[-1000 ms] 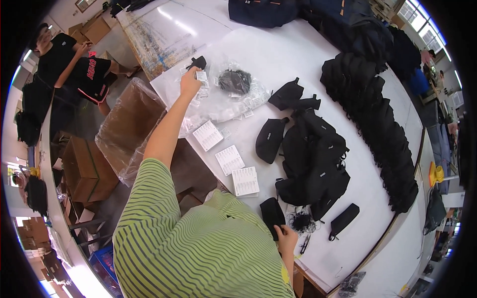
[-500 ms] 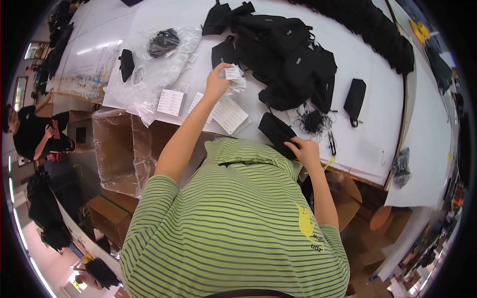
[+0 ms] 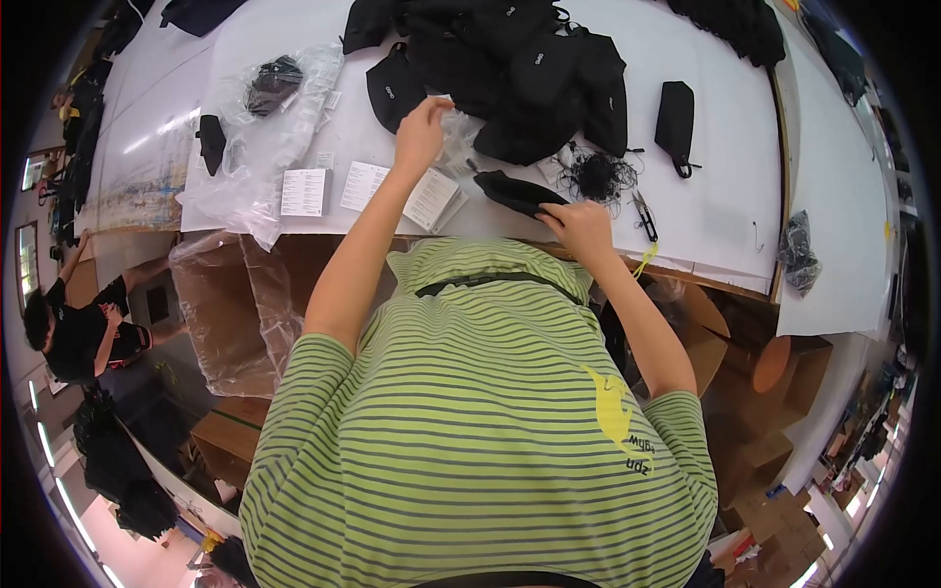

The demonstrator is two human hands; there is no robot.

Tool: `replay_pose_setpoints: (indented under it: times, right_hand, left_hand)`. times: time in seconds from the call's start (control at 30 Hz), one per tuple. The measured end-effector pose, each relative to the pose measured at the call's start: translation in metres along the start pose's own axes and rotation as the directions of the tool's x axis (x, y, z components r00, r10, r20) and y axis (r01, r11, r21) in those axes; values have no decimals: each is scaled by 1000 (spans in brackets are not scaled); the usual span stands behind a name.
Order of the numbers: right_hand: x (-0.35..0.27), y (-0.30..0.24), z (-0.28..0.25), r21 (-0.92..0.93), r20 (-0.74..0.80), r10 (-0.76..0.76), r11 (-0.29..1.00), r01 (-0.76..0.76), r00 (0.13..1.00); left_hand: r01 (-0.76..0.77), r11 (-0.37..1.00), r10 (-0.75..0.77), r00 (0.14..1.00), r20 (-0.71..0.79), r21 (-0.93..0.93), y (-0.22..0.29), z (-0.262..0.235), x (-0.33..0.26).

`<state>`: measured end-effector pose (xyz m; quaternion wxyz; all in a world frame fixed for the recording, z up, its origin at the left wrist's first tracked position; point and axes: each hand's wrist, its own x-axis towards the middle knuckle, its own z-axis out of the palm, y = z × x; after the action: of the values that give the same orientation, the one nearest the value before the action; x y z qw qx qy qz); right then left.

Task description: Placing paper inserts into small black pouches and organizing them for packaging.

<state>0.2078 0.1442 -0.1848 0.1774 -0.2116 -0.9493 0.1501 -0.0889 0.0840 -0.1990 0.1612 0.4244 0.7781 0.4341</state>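
Note:
My right hand (image 3: 581, 231) pinches the near edge of a small black fabric pouch (image 3: 517, 192), held low at the table's front edge with its opening spread. Further off to the left, my left hand (image 3: 421, 135) has its fingertips closed, and a thin white paper tag (image 3: 444, 98) shows between them, mostly hidden. Just beside that hand lies a loose heap of small pale tags (image 3: 458, 140), blurred. Stacks of white printed cards (image 3: 432, 200) sit below my left forearm.
A large pile of black pouches (image 3: 510, 78) covers the far middle. Right of it are tangled black cords (image 3: 598, 174), thread snips (image 3: 644, 217) and a single pouch (image 3: 673, 127). Clear plastic bags (image 3: 265, 147) lie left. A plastic-lined carton (image 3: 221, 304) stands below the edge; another person (image 3: 83, 333) is far left.
My left hand has lifted away from the tag heap with its fingers turned upward. The pouch in my right hand has tilted flatter and shifted slightly left. The whole view has shifted too.

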Motion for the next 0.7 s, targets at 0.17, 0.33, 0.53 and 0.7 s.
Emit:
replay_pose_setpoints:
  times: [0.17,0.33,0.53,0.7]
  right_hand:
    - [3,-1,4,-26,57,12,1000,-11,998]
    - [6,0,4,6,78,49,999,-49,996]
    - [7,-1,4,35,52,57,998,-59,997]
    - [7,2,4,3,119,95,995,-96,988]
  left_hand:
    - [146,985,-144,989,-25,88,24,-16,-5]
    - [80,992,-77,996,-41,94,22,-19,-11]
    - [40,998,-36,996,-86,47,18,-18,-11]
    - [-48,995,61,985,162,-84,66,-16,-35]
